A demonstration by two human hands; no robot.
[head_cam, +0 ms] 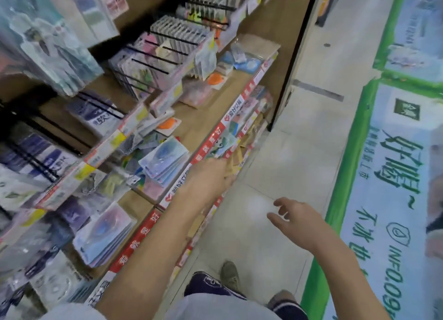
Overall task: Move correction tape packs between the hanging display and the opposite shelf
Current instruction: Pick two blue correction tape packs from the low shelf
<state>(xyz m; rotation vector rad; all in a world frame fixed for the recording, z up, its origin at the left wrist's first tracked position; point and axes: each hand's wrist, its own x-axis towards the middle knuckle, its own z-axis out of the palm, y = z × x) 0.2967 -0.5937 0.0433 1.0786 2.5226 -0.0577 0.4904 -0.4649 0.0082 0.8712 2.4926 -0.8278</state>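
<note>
Both hands empty, my left hand (211, 176) reaching flat over the shelf's front edge (211, 137), right hand (297, 220) spread, I should pinch one pack (165, 160) by its corner.

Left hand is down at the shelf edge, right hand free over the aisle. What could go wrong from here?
1. The left hand reaches below the shelf edge among small tan packs hanging there; brushing them could knock some to the floor.
2. The fanned stack of blue packs sits close to the shelf edge beside that forearm; a bump might slide it off.
3. The picture is blurred, so the wrong pack could be picked. The right hand holds nothing.
</note>
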